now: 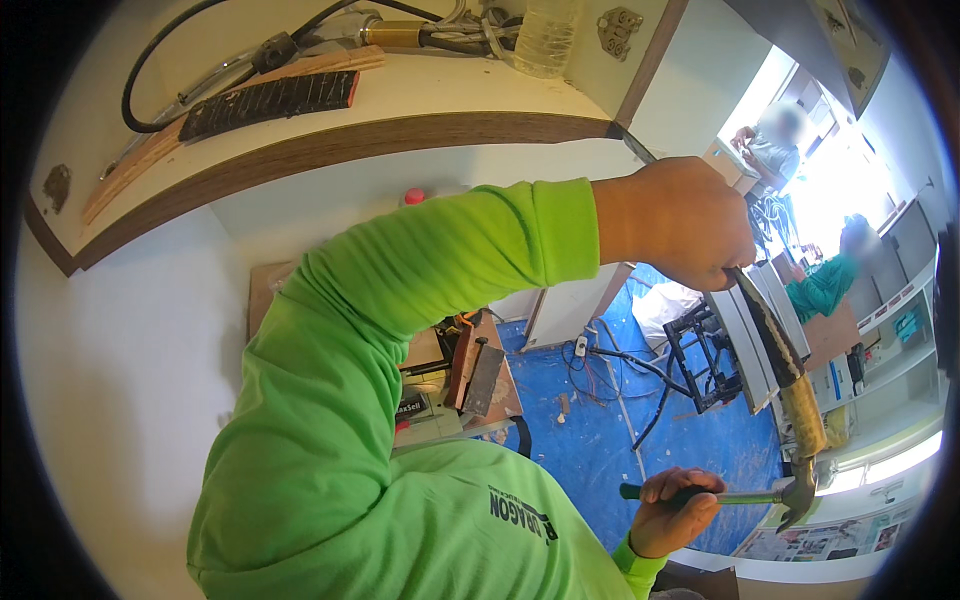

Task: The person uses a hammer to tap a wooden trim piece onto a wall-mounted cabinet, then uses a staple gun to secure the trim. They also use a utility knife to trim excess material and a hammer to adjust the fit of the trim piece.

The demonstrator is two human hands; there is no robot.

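Gripping a long worn tool (776, 335) on the right in the left hand (690, 222), near the brown-edged shelf (450, 95); clasping a hammer (752, 497) near right in the right hand (678, 510).

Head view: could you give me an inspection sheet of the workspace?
Surface: cream shelf with brown edging.
Job's things: hammer, its head at the handle end of a long bladed tool; contact unclear.
Clutter: black slatted strip, wood strip and clear bottle on the shelf.
Hands: left hand grips the bladed tool; right hand, the hammer.
Cables: black cable on the shelf; dark cord over blue floor covering.
Surroundings: two people beyond.
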